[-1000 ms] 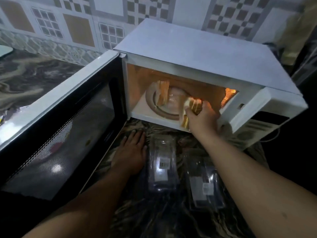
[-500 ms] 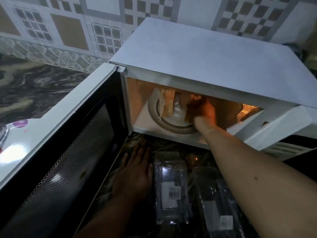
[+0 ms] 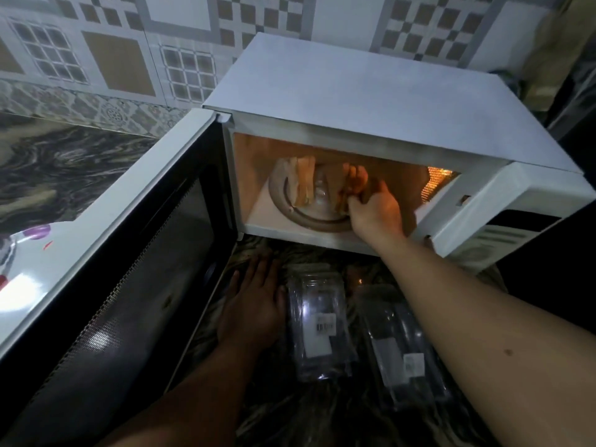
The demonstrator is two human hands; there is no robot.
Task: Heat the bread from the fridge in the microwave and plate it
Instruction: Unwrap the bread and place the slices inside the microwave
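A white microwave (image 3: 371,101) stands on the dark marbled counter with its door (image 3: 122,269) swung wide to the left and its inside lit orange. On the glass turntable (image 3: 309,217) one slice of bread (image 3: 301,182) stands on edge at the left. My right hand (image 3: 375,211) reaches into the cavity and is closed on a second slice of bread (image 3: 350,185) at the turntable's right side. My left hand (image 3: 254,304) lies flat, fingers apart, on the counter below the open door.
Two clear plastic containers with labels (image 3: 317,321) (image 3: 403,346) lie on the counter in front of the microwave, between my arms. A white plate (image 3: 22,259) shows at the left beyond the door. A patterned tiled wall (image 3: 129,53) runs behind.
My right hand has carried the second slice from the microwave's front opening deeper onto the turntable. The left hand stays flat on the counter. The view has moved closer.
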